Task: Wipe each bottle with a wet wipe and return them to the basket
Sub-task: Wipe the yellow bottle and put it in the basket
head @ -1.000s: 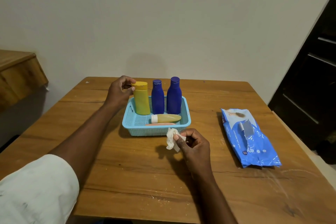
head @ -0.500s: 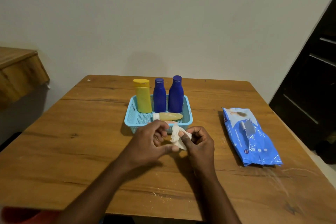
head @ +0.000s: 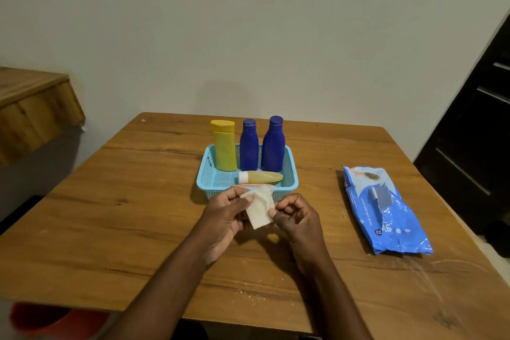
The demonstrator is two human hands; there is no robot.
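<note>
A light blue basket sits mid-table. In it stand a yellow bottle and two dark blue bottles. A small yellow tube with a white cap lies in front of them, and a pink item peeks out at the basket's near wall. Just in front of the basket, my left hand and my right hand both pinch a white wet wipe, held between them above the table.
A blue pack of wet wipes lies on the wooden table to the right. A wooden ledge juts out at far left. A dark door stands at right. Something red sits below the table's near left edge.
My left hand left the yellow bottle and came to the wipe held by my right hand. Both hands have since spread the crumpled wipe open.
</note>
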